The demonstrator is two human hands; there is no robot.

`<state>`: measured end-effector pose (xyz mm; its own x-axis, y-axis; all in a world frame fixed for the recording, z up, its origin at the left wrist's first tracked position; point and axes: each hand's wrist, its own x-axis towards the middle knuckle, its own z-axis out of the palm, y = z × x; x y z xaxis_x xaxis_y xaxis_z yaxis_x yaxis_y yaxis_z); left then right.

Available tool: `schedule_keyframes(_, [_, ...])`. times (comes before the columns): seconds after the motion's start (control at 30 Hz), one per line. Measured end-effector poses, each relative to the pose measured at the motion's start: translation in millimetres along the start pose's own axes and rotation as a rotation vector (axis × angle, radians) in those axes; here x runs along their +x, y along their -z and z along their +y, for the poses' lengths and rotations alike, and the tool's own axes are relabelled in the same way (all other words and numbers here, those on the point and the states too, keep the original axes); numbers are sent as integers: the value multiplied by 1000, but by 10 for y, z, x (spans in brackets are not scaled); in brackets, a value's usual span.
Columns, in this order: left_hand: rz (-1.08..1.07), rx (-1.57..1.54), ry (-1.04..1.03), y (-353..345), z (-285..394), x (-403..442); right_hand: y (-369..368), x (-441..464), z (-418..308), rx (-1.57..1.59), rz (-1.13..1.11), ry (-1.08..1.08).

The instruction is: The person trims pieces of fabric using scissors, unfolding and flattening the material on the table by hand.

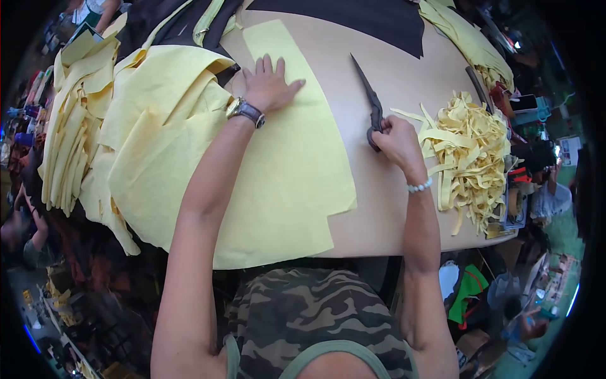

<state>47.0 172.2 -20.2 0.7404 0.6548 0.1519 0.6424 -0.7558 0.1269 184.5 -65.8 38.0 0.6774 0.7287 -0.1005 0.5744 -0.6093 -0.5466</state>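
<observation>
The left hand (268,86) lies spread on the cloth (284,177), which runs to the near edge of the desk (379,215). Over there, the right hand (399,144) grips the scissors (374,103) (blades toward the far edge), near strips (470,158) heaped by the right edge.

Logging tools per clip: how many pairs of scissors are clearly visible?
1: the scissors in the right hand, between the yellow fabric and the pile of strips; others may be hidden.

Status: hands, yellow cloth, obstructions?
Left hand palm down on pale yellow fabric panel. Right hand holding long black scissors, off panel. Yellow fabric strips heaped right, not on panel.
</observation>
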Motion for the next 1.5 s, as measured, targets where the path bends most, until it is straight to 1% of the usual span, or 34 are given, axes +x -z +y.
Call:
schedule_keyframes(0.03, [-44,-26,26,-34,0,100,3,-71,101,125,-46,-59])
schedule_keyframes(0.13, [90,-53,-18,-154,-47,267,75,-520,327,368,-173,-115])
schedule_keyframes(0.2, [154,-52,-35,-220,-57,270,68,-903,420,521,-205,-170])
schedule_keyframes(0.27, [226,-28,-55,-185,-49,246,134,-1272,371,540,-241,-268])
schedule_keyframes(0.37, [279,52,-214,-23,78,5,170,-1740,343,646,-278,-385])
schedule_keyframes(0.47, [94,-31,-422,223,395,-569,207,-2098,367,661,-327,-461])
schedule_keyframes(0.53, [-39,-174,-540,341,624,-1039,215,-2298,352,727,-372,-534])
schedule_keyframes(0.6, [-98,-287,-601,379,793,-1433,239,-2449,292,735,-416,-570])
schedule_keyframes(0.63, [-97,-347,-595,352,859,-1590,285,-2491,240,610,-441,-607])
schedule_keyframes(0.73, [5,-350,-623,377,954,-1764,327,-2703,337,657,-472,-620])
schedule_keyframes(0.83, [-4,-408,-620,392,1039,-1832,385,-2838,365,823,-507,-617])
schedule_keyframes(0.93, [35,-372,-602,397,1122,-1853,419,-2848,306,893,-512,-582])
schedule_keyframes(1.03, [15,-275,-597,411,1202,-1874,395,-2823,302,875,-518,-528])
schedule_keyframes(1.13, [17,-100,-592,432,1285,-1908,361,-2813,313,814,-527,-514])
schedule_keyframes(1.23, [-19,-9,-602,473,1300,-1926,323,-2784,323,777,-513,-500])
schedule_keyframes(1.33, [91,-68,-606,392,1273,-1940,310,-2714,275,764,-515,-513])
schedule_keyframes(1.43, [57,-85,-595,396,1261,-1948,312,-2691,284,777,-531,-527])
schedule_keyframes(1.5, [91,-141,-585,368,1253,-1956,329,-2702,290,785,-529,-520])
